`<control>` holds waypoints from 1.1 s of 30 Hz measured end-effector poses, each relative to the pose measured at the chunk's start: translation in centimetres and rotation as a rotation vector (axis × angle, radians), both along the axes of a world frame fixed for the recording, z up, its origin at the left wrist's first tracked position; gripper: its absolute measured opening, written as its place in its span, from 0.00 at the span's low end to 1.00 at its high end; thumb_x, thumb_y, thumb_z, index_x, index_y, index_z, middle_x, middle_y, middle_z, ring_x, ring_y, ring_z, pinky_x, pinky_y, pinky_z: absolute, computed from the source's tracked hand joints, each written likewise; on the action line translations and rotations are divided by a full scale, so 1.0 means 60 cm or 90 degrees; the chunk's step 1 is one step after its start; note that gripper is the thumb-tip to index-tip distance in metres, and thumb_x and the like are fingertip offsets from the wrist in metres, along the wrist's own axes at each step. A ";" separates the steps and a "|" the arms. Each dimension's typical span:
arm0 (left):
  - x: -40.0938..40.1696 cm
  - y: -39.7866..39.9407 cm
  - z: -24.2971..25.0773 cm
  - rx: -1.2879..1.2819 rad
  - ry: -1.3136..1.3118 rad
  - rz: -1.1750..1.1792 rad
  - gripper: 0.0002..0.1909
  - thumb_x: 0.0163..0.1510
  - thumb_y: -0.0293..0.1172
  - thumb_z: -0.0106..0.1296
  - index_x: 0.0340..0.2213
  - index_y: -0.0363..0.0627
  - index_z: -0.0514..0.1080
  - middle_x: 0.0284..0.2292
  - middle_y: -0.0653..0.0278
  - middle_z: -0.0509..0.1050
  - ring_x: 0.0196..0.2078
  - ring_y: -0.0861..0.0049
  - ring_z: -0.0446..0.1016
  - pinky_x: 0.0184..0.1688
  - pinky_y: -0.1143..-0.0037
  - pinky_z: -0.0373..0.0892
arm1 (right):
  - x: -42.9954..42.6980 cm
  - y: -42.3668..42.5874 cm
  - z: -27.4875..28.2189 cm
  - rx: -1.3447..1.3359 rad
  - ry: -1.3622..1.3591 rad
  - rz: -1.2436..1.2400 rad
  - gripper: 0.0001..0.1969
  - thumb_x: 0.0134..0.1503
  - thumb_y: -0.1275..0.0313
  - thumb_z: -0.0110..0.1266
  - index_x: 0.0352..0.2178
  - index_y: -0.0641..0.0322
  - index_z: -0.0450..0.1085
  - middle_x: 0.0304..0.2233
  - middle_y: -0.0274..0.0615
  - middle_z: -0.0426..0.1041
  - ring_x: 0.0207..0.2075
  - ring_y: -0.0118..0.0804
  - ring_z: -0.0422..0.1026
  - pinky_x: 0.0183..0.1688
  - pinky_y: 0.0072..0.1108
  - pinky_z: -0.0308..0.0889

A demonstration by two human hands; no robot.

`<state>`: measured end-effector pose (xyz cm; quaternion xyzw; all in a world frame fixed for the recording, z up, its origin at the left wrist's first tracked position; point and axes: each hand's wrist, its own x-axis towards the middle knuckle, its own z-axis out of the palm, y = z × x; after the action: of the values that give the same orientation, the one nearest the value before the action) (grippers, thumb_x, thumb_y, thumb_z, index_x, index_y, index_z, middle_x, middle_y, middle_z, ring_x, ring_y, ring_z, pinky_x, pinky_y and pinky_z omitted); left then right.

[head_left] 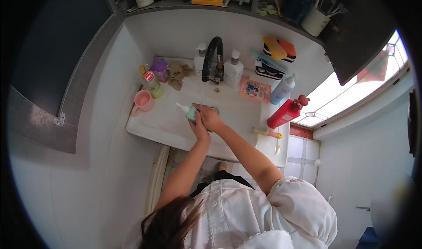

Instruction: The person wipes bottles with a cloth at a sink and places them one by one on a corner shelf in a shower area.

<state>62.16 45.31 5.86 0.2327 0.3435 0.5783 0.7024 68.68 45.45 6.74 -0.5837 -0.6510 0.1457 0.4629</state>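
Observation:
Over the white washbasin (165, 118), a small mint-green pump bottle (191, 114) lies tilted between my hands, its white pump head (181, 107) pointing up and left. My left hand (199, 127) grips the bottle from below. My right hand (210, 117) lies across it from the right, its fingers closed over the bottle and hiding much of it. Above them curves a black faucet (208, 59), and a thin stream of water seems to fall from it onto my hands. The drain (215, 110) is partly covered by my right hand.
Left of the bowl stand a pink mug (143, 100) and a green bottle (156, 89), near a brown cloth (178, 75). Behind are white pump bottles (233, 71). To the right are a pink packet (255, 90), a blue bottle (282, 90), a red pump bottle (285, 113) and a razor (272, 134).

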 end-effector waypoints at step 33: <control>-0.007 0.051 -0.002 -0.045 0.101 0.031 0.23 0.40 0.31 0.54 0.38 0.39 0.58 0.34 0.64 0.63 0.34 0.78 0.63 0.36 0.78 0.60 | 0.115 0.137 -0.065 -0.320 0.455 0.009 0.19 0.51 0.62 0.36 0.35 0.70 0.62 0.32 0.51 0.65 0.36 0.39 0.64 0.38 0.25 0.58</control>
<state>61.76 48.36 5.76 0.2446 0.4238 0.5622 0.6667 75.58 53.64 2.84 -0.5866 -0.3984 0.4956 0.5016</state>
